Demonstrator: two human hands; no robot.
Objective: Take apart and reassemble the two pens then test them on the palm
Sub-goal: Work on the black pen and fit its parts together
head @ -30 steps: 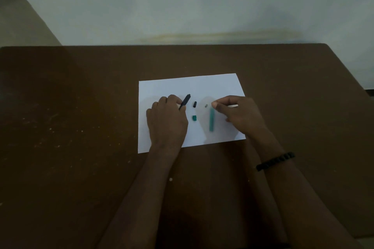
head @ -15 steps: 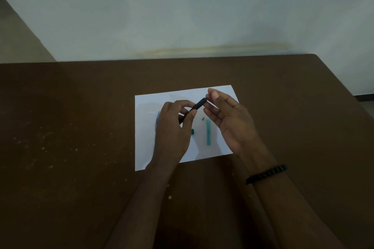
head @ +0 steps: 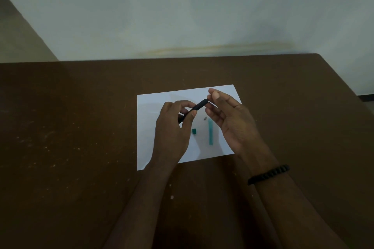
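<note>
1. The left hand [head: 172,127] pinches the black pen barrel [head: 199,105] between curled fingers and thumb, holding it tilted above the white paper [head: 149,107].
2. The right hand [head: 230,119] pinches the barrel's upper end with thumb and forefinger; its other fingers are loosely bent.
3. On the paper lie a teal pen barrel [head: 210,132], a small teal cap piece [head: 194,131] just left of it, and a tiny grey part [head: 205,118].
4. The paper rests on the brown bench [head: 81,127].
5. A black bead bracelet [head: 268,174] circles the right wrist.
</note>
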